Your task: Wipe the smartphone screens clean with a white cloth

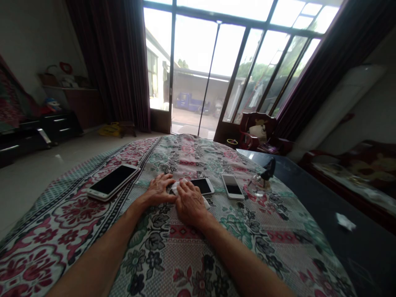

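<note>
The right hand (190, 204) lies over a white tissue (175, 188) on a smartphone (201, 185), its grip not clear, while the open left hand (158, 190) rests beside it, and a left smartphone (113, 181) and a right smartphone (232, 186) lie apart on the floral bedspread (161, 264).

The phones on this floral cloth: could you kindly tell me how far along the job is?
Nothing clearly looks finished. In hand: the right hand presses a white tissue at the middle phone, the left hand beside it. Left: possibly the white phone and larger phone, both lying apart from the hands.
</note>
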### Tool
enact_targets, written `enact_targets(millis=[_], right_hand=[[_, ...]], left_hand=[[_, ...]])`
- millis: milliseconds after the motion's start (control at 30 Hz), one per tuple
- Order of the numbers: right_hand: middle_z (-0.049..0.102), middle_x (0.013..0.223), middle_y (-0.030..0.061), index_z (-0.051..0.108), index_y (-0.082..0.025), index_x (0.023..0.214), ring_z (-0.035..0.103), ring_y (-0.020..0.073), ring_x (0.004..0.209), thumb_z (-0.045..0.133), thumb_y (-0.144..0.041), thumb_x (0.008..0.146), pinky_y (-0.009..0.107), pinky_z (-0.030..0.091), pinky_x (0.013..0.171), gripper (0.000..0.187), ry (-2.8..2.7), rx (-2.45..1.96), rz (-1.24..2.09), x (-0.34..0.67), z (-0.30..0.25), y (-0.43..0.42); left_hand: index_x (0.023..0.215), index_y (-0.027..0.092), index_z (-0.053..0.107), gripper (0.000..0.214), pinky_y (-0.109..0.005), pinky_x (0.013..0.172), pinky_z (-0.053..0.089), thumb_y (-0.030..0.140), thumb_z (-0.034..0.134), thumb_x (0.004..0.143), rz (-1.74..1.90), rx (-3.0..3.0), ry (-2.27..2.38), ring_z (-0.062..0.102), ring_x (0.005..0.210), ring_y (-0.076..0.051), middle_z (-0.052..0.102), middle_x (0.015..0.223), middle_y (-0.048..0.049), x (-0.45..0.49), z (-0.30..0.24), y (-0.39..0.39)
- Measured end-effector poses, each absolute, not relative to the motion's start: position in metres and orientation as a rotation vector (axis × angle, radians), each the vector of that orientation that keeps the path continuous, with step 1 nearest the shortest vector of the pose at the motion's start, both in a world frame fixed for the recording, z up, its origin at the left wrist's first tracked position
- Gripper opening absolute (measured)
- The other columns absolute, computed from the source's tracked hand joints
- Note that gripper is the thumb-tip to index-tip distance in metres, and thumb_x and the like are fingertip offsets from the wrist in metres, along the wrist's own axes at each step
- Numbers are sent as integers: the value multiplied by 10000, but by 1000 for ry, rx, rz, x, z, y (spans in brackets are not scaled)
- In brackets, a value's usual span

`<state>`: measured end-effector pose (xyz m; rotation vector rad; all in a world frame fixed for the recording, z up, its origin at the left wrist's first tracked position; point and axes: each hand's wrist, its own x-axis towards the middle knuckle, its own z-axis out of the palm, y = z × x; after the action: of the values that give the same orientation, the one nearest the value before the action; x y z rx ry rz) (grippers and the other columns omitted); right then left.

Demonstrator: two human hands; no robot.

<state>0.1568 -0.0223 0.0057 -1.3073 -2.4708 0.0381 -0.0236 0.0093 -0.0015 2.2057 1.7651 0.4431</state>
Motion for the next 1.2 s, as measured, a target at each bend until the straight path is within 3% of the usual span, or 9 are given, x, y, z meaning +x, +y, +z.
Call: enact_targets(millis=[200, 500, 733, 967, 1200], right_hand=[[532, 1449, 95, 604, -174, 1279, 426, 249, 1341, 416, -232, 944, 401, 336, 1079, 389, -2416, -1365, 90, 170, 10, -19], [542, 1418, 164, 638, -124, 1235, 466, 307, 1296, 407, -190, 935, 434, 346, 1057, 384, -2140, -1801, -18, 210, 14, 0], [569, 1322, 170, 602, -93, 1255, 454, 296, 1248, 431, -197, 912, 405, 357, 1055, 397, -2286, -1572, -43, 185, 12, -29], [573, 1212, 121, 630, -168, 1108, 478, 259, 1133, 482, -196, 879, 379, 407, 966, 275, -2397, -1342, 15, 167, 8, -50], [619, 1135, 183, 715, -135, 978, 546, 302, 1035, 492, -242, 893, 424, 437, 894, 261, -2345, -1697, -12, 185, 31, -34]], left_hand=[[1361, 216, 575, 771, -528, 1205, 187, 531, 755, 680, 362, 2194, 1749, 200, 1492, -390, 386, 1573, -111, -22, 8, 5], [1324, 251, 608, 737, -545, 1192, 209, 524, 753, 655, 441, 2170, 1719, 215, 1486, -408, 413, 1558, -97, -23, 10, 5], [1346, 202, 588, 772, -566, 1178, 205, 549, 750, 676, 426, 2196, 1697, 222, 1467, -440, 402, 1563, -133, -23, 12, 3], [1358, 196, 577, 766, -533, 1189, 205, 544, 743, 696, 422, 2244, 1723, 231, 1473, -406, 411, 1555, -123, -25, 0, 9], [1321, 253, 618, 756, -545, 1180, 243, 575, 757, 651, 472, 2242, 1705, 254, 1466, -425, 440, 1540, -95, -29, -2, 12]])
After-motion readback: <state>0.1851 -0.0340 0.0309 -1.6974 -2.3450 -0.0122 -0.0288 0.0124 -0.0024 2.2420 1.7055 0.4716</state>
